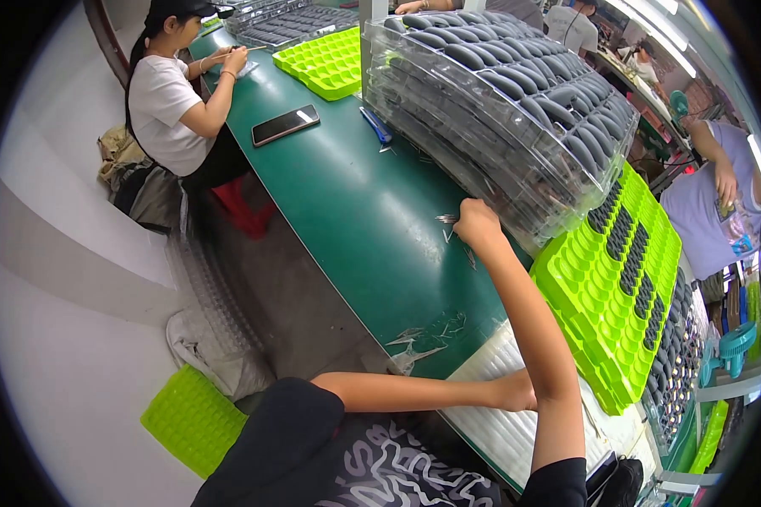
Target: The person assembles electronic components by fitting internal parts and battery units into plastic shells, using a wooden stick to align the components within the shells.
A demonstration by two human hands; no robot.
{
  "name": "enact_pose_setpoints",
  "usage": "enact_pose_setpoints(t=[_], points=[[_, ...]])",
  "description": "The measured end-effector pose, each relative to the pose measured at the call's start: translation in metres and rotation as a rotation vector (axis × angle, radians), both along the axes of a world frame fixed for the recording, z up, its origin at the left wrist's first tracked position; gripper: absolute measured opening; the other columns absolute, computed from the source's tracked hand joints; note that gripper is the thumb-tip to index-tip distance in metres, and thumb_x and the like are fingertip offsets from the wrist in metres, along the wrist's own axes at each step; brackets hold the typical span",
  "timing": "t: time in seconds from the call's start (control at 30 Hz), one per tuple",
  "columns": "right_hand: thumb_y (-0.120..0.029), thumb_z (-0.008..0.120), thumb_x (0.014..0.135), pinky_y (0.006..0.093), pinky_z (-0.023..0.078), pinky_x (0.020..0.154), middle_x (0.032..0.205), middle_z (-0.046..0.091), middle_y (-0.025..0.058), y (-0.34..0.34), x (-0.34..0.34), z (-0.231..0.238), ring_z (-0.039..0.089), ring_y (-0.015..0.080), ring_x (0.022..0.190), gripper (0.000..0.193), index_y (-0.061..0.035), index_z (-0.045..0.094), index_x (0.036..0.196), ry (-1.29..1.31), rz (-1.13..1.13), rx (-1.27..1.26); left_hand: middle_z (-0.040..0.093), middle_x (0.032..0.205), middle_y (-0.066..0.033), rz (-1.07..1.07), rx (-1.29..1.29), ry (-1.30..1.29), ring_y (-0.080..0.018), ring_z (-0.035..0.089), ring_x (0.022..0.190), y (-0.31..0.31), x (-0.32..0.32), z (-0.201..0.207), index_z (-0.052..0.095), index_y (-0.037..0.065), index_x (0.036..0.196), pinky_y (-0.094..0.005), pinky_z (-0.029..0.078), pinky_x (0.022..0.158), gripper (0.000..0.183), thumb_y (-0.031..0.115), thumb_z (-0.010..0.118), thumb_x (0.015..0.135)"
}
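My right hand (pixel 478 221) reaches forward over the green table (pixel 372 245), fingers curled and pressed together beside small thin slivers (pixel 446 236). Whatever it may pinch is too small to make out. My left hand (pixel 516 391) is low over a white padded sheet (pixel 490 435), its fingers hidden behind my right forearm. Just beyond my right hand rises a stack of clear plastic trays (pixel 482 110) filled with dark grey curved pieces. Bright green moulded trays (pixel 566 279), partly filled with dark pieces, lie to the right of my right forearm.
A phone (pixel 286 125) and a blue utility knife (pixel 375 125) lie farther along the table. Scraps of clear film (pixel 418 342) are near its front edge. A co-worker (pixel 173 101) sits at the far left, near another green tray (pixel 321 63). Another person (pixel 714 194) stands at the right.
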State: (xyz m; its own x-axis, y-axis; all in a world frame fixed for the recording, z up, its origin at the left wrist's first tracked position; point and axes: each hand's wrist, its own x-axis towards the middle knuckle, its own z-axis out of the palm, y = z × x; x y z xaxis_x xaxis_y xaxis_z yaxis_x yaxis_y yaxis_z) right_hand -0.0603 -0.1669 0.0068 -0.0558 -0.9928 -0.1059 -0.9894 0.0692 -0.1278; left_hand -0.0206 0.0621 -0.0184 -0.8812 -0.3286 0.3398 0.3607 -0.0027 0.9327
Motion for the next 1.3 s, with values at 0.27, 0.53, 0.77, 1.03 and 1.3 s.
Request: enact_pose_setpoints(t=[0.27,0.53,0.77,1.03,1.3], points=[[-0.002,0.052,0.074,0.038,0.043,0.06,0.074,0.052,0.0185,0.122,-0.021,0.048,0.053,0.0339,0.066,0.011,0.0006,0.047,0.083,-0.52,0.127,-0.378,0.059,0.078,-0.0125,-0.154,0.07,-0.266,-0.0116,0.051,0.069,-0.013,0.006,0.012,0.056,-0.002,0.092,-0.0316,0.043,0.058,0.025,0.01,0.065,0.072],[0.009,0.054,0.081,0.0225,0.046,0.073,0.09,0.054,0.0061,0.29,-0.087,0.044,0.054,0.0112,0.081,0.011,0.0031,0.057,0.089,-1.063,-0.326,-0.357,0.056,0.093,-0.0144,-0.147,-0.056,-0.253,-0.0244,0.057,0.086,-0.011,0.001,-0.001,0.058,-0.001,0.105,-0.0331,0.046,0.079,0.039,0.017,0.067,0.072],[0.012,0.059,0.075,0.0246,0.047,0.076,0.087,0.057,0.0094,0.361,-0.112,-0.004,0.057,0.0164,0.083,0.015,0.0024,0.059,0.088,-0.817,-0.317,-0.536,0.059,0.098,-0.0067,-0.224,-0.074,-0.405,-0.0123,0.057,0.087,-0.028,0.002,0.012,0.06,0.001,0.112,-0.0241,0.046,0.074,0.04,0.014,0.07,0.076],[0.007,0.063,0.071,0.0324,0.048,0.067,0.082,0.06,0.011,0.375,-0.115,0.003,0.06,0.026,0.075,0.02,-0.0011,0.058,0.089,-0.697,-0.135,-0.645,0.059,0.097,-0.0062,-0.213,-0.084,-0.47,-0.0126,0.055,0.085,-0.021,-0.001,0.02,0.061,0.003,0.11,-0.0238,0.045,0.073,0.037,0.011,0.068,0.075],[0.01,0.063,0.068,0.0301,0.048,0.066,0.08,0.059,0.0099,0.377,-0.113,0.002,0.06,0.0241,0.074,0.023,-0.0008,0.056,0.086,-0.681,-0.09,-0.623,0.056,0.107,-0.0087,-0.254,-0.076,-0.578,-0.0144,0.054,0.095,-0.021,-0.003,0.025,0.059,-0.001,0.114,-0.0251,0.045,0.081,0.04,0.007,0.065,0.076]])
